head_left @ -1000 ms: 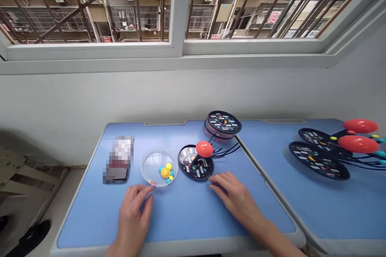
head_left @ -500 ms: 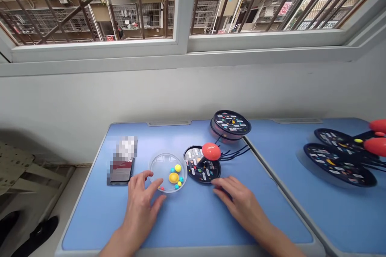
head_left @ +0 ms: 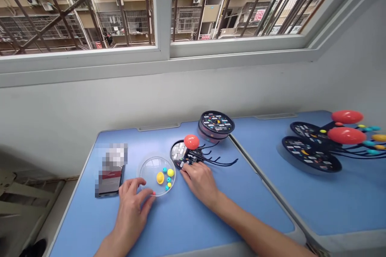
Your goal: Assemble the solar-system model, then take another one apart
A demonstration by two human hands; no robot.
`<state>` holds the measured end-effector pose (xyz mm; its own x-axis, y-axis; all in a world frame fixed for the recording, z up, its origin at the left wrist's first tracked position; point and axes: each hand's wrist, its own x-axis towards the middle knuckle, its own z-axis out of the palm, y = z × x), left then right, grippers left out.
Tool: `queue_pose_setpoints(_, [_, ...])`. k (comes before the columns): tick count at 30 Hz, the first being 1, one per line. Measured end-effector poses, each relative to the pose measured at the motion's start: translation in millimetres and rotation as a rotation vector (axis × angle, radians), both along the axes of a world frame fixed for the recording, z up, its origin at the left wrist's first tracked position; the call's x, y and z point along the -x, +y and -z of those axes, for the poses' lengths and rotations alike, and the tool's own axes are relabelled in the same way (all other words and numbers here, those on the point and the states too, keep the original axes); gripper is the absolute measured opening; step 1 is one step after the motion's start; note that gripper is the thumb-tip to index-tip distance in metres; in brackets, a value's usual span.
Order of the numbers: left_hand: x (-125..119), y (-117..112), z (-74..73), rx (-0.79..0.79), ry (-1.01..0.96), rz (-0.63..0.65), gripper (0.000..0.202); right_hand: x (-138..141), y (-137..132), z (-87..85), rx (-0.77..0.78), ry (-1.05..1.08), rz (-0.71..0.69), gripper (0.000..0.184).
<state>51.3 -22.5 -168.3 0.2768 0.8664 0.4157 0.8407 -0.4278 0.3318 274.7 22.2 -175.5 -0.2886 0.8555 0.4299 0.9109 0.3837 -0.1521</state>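
Right grip [head_left: 199,180] narrow, fingertips on the edge of a black planet-model disc [head_left: 177,153]

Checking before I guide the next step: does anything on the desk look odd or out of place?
The black wire arms of the disc model under the right hand lie bare and splayed across the desk. The two models on the next desk have coloured balls on theirs; loose balls sit in the clear dish.

Slender left hand [head_left: 131,219], slender right hand [head_left: 199,182], bare right forearm [head_left: 253,229]
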Motion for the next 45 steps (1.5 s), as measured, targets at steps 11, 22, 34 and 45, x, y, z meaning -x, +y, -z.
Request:
queue_pose_setpoints(11, [2, -1, -9.4, 0.110, -0.008, 0.071, 0.010, 0, -15, -3.0, 0.059, 0.113, -0.100, 0.021])
queue_pose_setpoints(22, [-12, 23, -32.5, 0.249, -0.015, 0.140, 0.010, -29, -55, 5.2, 0.085, 0.347, -0.187, 0.022])
queue_pose_setpoints(34, [-28, 67, -35.6, 0.323, 0.172, 0.196, 0.021, -29, -61, 5.3, 0.060, 0.419, -0.203, 0.021])
queue_pose_setpoints(45, [-51, 79, -39.3, 0.291, 0.237, 0.277, 0.013, -29, -64, 13.9, 0.058, 0.448, -0.221, 0.016])
